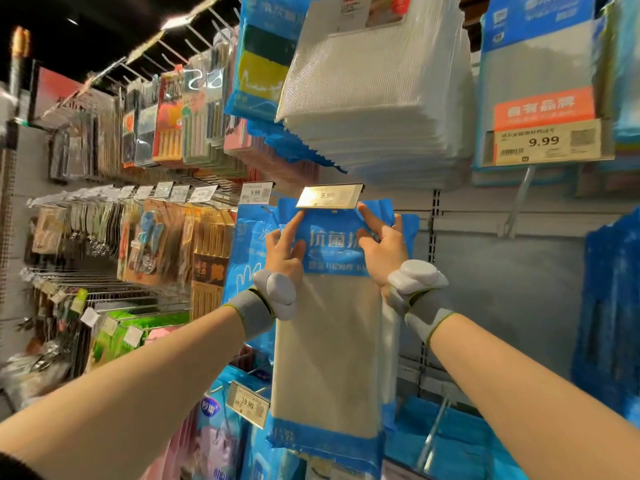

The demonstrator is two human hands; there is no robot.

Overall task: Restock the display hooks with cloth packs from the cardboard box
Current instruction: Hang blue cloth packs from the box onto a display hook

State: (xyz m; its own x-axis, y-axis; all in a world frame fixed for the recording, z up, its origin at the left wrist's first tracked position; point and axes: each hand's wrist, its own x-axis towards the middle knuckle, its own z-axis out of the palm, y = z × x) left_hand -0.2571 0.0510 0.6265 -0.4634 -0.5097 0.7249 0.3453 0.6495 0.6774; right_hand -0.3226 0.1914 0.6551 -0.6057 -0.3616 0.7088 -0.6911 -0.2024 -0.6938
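- The cloth pack (332, 341), blue-headed with a pale cloth showing through clear film, is held upright against the shop's display wall, its top edge just under the price tag (329, 196) marked 9.99.
- The left hand (284, 249) grips the pack's blue header at its left side, index finger stretched up to touch the tag's lower left corner.
- The right hand (382, 249) pinches the header at its right side, fingers crumpling the blue film just below the tag.
- Above the tag hangs a thick stack of white cloths (377, 98).
- Right of the tag, the grey back panel (519, 289) is bare, with slotted uprights.
- Left of the tag, rows of wire hooks (104, 292) carry packaged goods, blurred.
- Below the tag, a lower label (247, 403) reads 19.90.
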